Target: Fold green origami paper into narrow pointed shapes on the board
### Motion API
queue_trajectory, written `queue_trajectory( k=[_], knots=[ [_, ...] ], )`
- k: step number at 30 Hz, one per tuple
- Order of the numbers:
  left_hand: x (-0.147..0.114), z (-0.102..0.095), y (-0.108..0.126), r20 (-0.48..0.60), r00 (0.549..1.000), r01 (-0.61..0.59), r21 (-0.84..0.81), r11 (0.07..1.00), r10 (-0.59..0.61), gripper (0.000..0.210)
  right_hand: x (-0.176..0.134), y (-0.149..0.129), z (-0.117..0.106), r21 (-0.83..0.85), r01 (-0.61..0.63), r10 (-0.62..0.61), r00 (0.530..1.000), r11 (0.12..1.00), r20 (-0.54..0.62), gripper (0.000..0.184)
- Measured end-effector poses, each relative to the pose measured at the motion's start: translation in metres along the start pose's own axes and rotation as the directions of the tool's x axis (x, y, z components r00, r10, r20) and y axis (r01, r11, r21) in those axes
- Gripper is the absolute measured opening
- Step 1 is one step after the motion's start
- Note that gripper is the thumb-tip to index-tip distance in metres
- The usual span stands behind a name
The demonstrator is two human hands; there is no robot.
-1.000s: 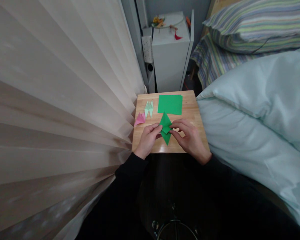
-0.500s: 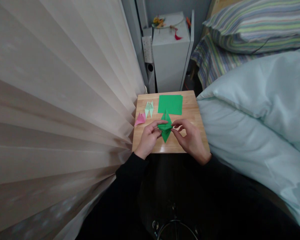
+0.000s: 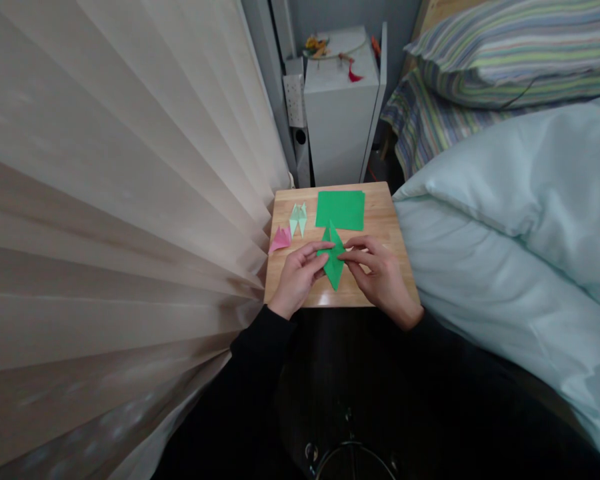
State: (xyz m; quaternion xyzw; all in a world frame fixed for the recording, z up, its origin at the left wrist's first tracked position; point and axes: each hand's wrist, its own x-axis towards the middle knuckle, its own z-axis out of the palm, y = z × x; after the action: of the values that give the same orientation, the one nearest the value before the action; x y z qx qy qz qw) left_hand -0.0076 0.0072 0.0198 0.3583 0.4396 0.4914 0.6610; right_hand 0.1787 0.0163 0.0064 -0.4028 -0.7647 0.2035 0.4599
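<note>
A piece of green folded origami paper, shaped like a long diamond, is held between my two hands over the small wooden table. My left hand grips its left edge, thumb and fingers closed on it. On the opposite side my right hand pinches the right edge with its fingertips. Just beyond lies a stack of green paper sheets. To the left are a pale green folded paper piece and a pink folded paper piece.
The wooden table stands between a pleated curtain on the left and a bed with a pale blue quilt on the right. Behind it is a white cabinet with small ornaments on top. A striped pillow lies on the bed.
The middle of the green paper, which bulged with a raised flap, now lies flatter as a smooth diamond. My right fingers have shifted slightly along its right edge.
</note>
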Motion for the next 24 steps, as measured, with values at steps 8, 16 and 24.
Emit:
queue_trajectory(
  k=[8,16,24],
  knots=[
    [0.0036,-0.0014,-0.0056,0.032,0.999,-0.041,0.038,0.998,0.040,0.037,0.0003,-0.0018,0.0005,0.098,-0.115,0.108,0.992,0.989,0.069,0.017],
    [0.0038,-0.0021,-0.0053,0.051,0.998,-0.022,0.026,0.999,0.021,0.029,0.0005,-0.0003,0.0033,0.338,-0.315,0.297,0.949,0.887,0.106,0.012],
    [0.0037,-0.0033,-0.0060,0.039,0.999,-0.032,0.063,0.998,0.030,0.045,0.0012,-0.0008,0.0058,0.415,-0.404,0.406,0.910,0.815,0.087,0.008]
  ],
)
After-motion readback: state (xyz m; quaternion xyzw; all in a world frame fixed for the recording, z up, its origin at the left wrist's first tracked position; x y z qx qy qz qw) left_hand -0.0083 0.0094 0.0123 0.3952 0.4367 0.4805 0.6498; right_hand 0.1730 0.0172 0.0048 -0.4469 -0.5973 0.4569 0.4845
